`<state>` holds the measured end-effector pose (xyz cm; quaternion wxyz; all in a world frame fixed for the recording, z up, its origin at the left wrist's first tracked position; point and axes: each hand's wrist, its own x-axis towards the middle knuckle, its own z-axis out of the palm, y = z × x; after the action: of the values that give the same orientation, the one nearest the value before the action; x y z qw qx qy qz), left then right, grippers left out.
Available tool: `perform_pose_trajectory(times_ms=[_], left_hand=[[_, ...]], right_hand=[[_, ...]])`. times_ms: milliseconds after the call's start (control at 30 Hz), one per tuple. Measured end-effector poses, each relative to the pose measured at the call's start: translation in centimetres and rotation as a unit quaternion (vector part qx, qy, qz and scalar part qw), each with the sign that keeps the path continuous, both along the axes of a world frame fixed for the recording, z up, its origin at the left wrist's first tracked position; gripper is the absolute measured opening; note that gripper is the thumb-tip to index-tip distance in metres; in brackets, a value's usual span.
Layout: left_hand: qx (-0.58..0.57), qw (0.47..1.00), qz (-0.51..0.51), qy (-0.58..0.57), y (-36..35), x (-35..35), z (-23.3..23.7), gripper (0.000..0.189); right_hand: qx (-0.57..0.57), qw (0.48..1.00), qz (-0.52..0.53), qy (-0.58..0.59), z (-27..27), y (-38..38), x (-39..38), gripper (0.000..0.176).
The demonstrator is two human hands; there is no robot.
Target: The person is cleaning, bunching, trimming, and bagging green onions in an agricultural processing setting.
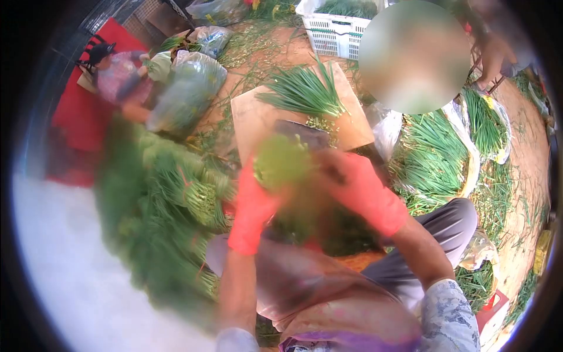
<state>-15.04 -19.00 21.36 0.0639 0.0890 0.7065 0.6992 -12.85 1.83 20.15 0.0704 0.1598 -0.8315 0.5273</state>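
Observation:
My left hand (252,202), in a red glove, is closed round a bunch of green chives (282,161). The pale cut ends of the bunch point up towards me, and its leaves hang down blurred between my forearms. On the bunch's right side is my right hand (366,188), also red-gloved, with its fingers curled in; blur hides what they grip. Just beyond lies a wooden board (249,114) carrying a fan of loose green chives (308,91) and small trimmed bits (322,124). A dark flat piece, perhaps a blade (302,134), rests at the board's near edge.
Tied green bundles (187,193) are heaped on my left. To the right, more chives (434,152) lie on plastic sheeting. A white crate (334,38) stands at the back. One person (126,79) sits at the far left; another person's hand (495,58) shows at the right.

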Motion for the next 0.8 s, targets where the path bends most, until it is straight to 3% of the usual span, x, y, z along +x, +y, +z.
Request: perform_pose_trajectory(times_ms=[133, 200, 267, 333, 400, 500, 567, 633, 700, 733, 767, 800], left_hand=[[-0.041, 0.999, 0.019, 0.013, 0.2, 2.3, -1.5, 0.098], [-0.049, 0.998, 0.028, -0.009, 1.2, 3.2, -1.3, 0.098], [-0.128, 0.989, 0.025, 0.065, 1.6, 3.6, -2.5, 0.097], [-0.183, 0.977, 0.016, 0.105, 2.4, 4.2, -1.7, 0.097], [-0.21, 0.971, 0.015, 0.11, 3.5, 4.9, -0.5, 0.096], [-0.215, 0.963, 0.034, 0.158, 3.0, 4.3, -4.1, 0.097], [-0.251, 0.965, -0.015, 0.075, 3.8, 5.8, -1.2, 0.097], [-0.236, 0.965, 0.012, 0.117, 4.0, 6.5, -2.7, 0.097], [-0.205, 0.97, 0.027, 0.124, 4.4, 7.4, -2.7, 0.096], [-0.173, 0.977, 0.023, 0.123, 4.3, 7.5, -3.5, 0.096], [-0.139, 0.982, 0.016, 0.126, 3.8, 7.5, -4.2, 0.096], [-0.113, 0.987, 0.008, 0.118, 3.4, 7.9, -4.3, 0.096]], right_hand=[[-0.056, 0.998, -0.005, 0.019, 0.1, 0.2, 1.6, 0.015], [-0.21, 0.977, -0.025, -0.025, 1.9, 0.8, 2.6, 0.012], [-0.301, 0.948, -0.094, -0.054, 5.4, 1.5, 3.8, 0.019], [-0.044, 0.991, -0.02, 0.126, 6.5, 1.4, 4.4, 0.013], [0.17, 0.957, 0.004, 0.235, 7.0, 0.8, 4.8, 0.016], [0.388, 0.894, 0.045, 0.217, 5.1, 0.0, 4.9, 0.018], [0.402, 0.858, 0.065, 0.312, 4.2, 0.4, 4.3, 0.014], [0.261, 0.921, 0.114, 0.266, 4.5, 1.7, 3.9, 0.007], [0.055, 0.987, -0.056, 0.141, 5.7, 3.2, 4.1, 0.007], [-0.046, 0.989, -0.132, 0.054, 6.1, 3.9, 4.1, 0.011], [-0.088, 0.982, -0.166, -0.021, 5.7, 4.8, 4.2, 0.014], [-0.023, 0.989, -0.133, -0.067, 6.2, 5.9, 4.5, 0.033]])
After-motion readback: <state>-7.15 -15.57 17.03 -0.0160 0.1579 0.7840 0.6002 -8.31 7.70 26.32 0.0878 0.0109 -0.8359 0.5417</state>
